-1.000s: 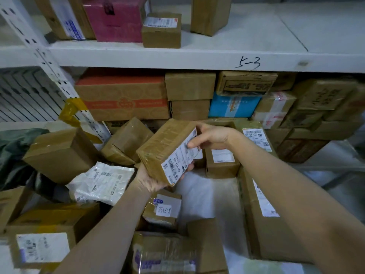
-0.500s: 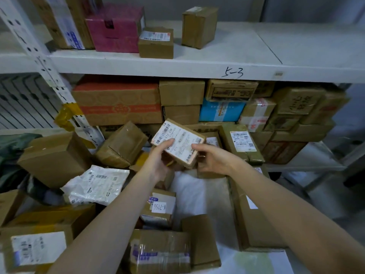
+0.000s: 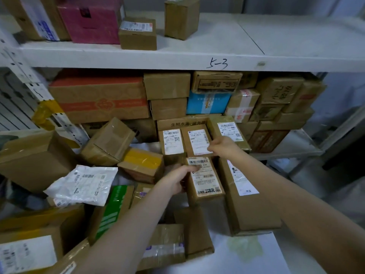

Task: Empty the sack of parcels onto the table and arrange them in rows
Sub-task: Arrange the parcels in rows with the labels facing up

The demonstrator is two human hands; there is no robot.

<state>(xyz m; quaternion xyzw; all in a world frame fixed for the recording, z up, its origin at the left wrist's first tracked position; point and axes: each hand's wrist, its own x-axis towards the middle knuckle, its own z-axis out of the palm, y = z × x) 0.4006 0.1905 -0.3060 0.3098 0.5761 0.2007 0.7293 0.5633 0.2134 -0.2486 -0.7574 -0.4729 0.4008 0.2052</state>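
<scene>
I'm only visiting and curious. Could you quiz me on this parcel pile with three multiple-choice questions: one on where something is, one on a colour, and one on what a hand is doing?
1. Where is the white mailer bag?
A. on the floor
B. hung on a hook
C. among loose boxes, left of the left hand

2. What colour is the big box left of the small carton on the upper shelf?
A. pink
B. green
C. black

3. What is the left hand doing?
A. hanging empty
B. gripping the small labelled box
C. lying flat on the table

Answers:
1 C: the bag lies on the pile to that hand's left.
2 A: its front is plainly pink.
3 B: the hand wraps the box's left edge, with the thumb on the label.
</scene>
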